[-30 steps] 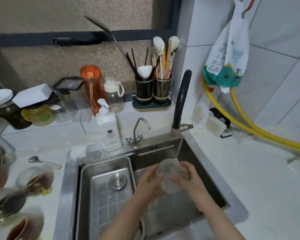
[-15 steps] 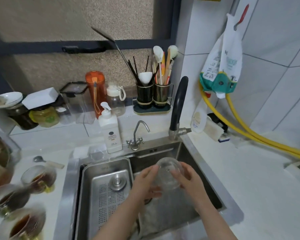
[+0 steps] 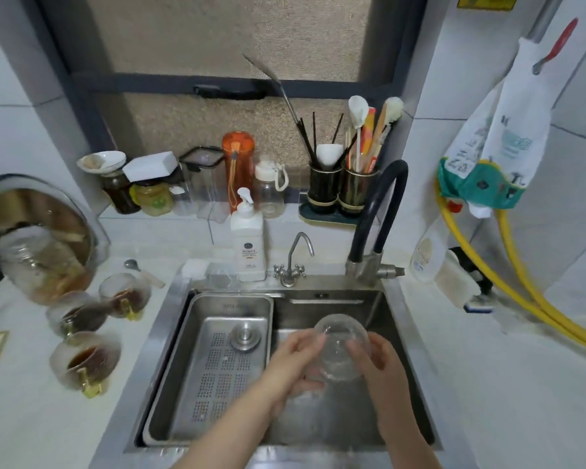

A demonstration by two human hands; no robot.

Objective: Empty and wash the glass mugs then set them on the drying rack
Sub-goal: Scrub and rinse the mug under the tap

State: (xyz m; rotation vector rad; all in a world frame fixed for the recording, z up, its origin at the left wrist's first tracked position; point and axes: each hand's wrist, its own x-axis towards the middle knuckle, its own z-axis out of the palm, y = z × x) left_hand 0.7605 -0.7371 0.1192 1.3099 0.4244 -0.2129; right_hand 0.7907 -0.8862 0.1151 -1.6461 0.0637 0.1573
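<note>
My left hand (image 3: 296, 358) and right hand (image 3: 381, 365) grip clear glass mug (image 3: 341, 346) from both sides over steel sink (image 3: 396, 350) — perforated tray (image 3: 217, 367) in left half. Three tea-filled mugs (image 3: 85, 362) on counter at left — soap bottle (image 3: 247, 245) behind sink.

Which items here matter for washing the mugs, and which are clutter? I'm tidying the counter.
Job: clear glass mug in both hands, steel sink, three tea-filled glass mugs, perforated steel drain tray.
Clutter: orange bottle, yellow hose, utensil holders.
</note>
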